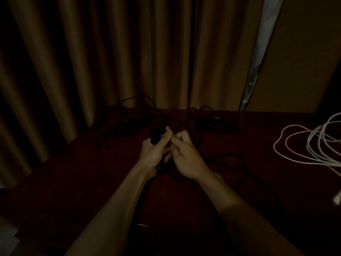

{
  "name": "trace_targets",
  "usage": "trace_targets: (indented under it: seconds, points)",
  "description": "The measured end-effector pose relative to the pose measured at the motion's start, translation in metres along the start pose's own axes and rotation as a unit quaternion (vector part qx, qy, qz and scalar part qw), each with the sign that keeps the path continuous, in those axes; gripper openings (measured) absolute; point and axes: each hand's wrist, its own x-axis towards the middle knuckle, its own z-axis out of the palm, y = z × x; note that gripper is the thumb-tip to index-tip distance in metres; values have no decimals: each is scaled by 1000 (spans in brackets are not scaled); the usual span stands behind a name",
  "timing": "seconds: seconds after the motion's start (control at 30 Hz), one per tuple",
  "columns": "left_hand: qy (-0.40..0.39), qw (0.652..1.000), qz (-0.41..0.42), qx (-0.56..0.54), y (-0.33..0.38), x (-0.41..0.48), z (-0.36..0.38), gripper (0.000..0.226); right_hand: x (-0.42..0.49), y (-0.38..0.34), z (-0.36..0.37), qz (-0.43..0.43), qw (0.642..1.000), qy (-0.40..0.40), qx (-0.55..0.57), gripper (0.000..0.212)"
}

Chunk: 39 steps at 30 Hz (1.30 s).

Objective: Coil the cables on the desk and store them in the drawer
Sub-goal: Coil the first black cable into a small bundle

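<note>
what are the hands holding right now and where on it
Both the left hand and right hand grip the black cable; the exact part is too dark to tell.

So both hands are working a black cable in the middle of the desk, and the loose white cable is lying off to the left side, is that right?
Not quite. The head view shows the white cable on the right side of the desk, not the left. Both the left hand and right hand do work the black cable mid-desk.

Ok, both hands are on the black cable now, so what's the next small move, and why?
Probably draw one more loop of the black cable into the left hand with the right hand. The left hand already grips a dark bundle, while slack lies loose on the desk beside and behind the hands.
</note>
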Motion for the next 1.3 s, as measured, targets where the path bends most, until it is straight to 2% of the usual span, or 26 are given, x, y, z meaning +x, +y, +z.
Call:
trace_targets:
  seconds: [0.17, 0.37, 0.5, 0.6, 0.73, 0.97, 1.17, 1.3]
  points:
    - [10, 1000, -5, -1, -2, 1, -4, 30, -1, -2, 0, 9, 995, -36, -87, 57]
    - [29, 999, -2, 24, -2, 3, -6, 36, 1, 3, -11, 58, 990, -27, -126, 70]
    - [60, 997, -9, -56, 4, 5, -9, 36, -3, 4, -19, 41, 957, -73, -279, 44]
    - [83, 989, -18, -120, 9, 5, -8, 28, -3, 5, -24, 100, 930, -87, -342, 38]
    - [87, 993, -5, -79, 6, 7, -9, 38, -2, 7, -28, 119, 923, -56, -360, 40]
    - [91, 995, -6, -32, 3, 9, -11, 39, -2, 8, -31, 144, 929, -10, -342, 33]
    - [59, 993, 52, 84, -2, 6, -9, 41, 0, 8, -27, 22, 956, 82, -280, 29]
    - [13, 991, 67, 117, -6, 6, -7, 29, 3, 3, -20, -42, 970, 93, -220, 27]
